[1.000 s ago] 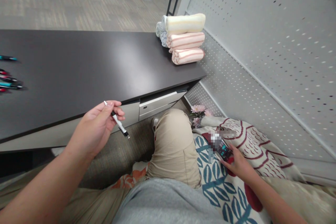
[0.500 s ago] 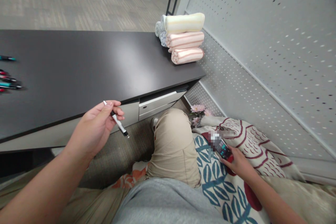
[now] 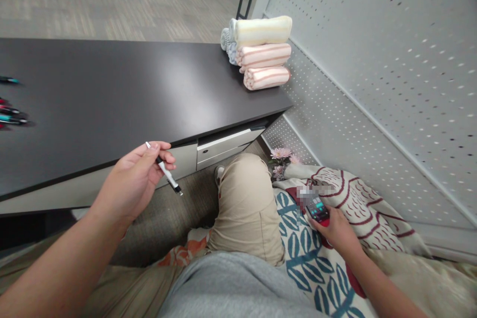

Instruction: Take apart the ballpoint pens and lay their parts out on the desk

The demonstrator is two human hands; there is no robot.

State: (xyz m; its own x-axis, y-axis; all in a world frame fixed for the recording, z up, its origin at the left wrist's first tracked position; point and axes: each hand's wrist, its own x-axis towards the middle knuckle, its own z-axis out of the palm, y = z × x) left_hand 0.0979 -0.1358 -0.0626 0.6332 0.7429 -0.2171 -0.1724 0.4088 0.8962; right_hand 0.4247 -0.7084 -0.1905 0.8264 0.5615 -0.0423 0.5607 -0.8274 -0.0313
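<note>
My left hand [image 3: 143, 166] pinches a white and black pen [image 3: 168, 175] between thumb and fingers, over the front edge of the dark tabletop [image 3: 122, 89]. The pen slants down to the right, its black end lowest. On my right, a smartphone [image 3: 318, 208] with a lit screen lies in my right hand [image 3: 337, 231], which is closed around its lower end. Red shows along the phone's edge. Blurred squares cover the part beyond its top. Beneath that hand is a patterned cloth [image 3: 303, 258] with blue leaves.
Several rolled towels [image 3: 264, 54] are stacked at the table's right end. Several pens [image 3: 13, 118] lie at its left. A perforated panel [image 3: 354, 79] rises on the right, with pink flowers [image 3: 281, 154] near its foot. White drawers [image 3: 223, 149] sit under the tabletop.
My right hand has shifted slightly, and the phone has turned a little. My left hand keeps the pen in nearly the same place. The view has tipped slightly.
</note>
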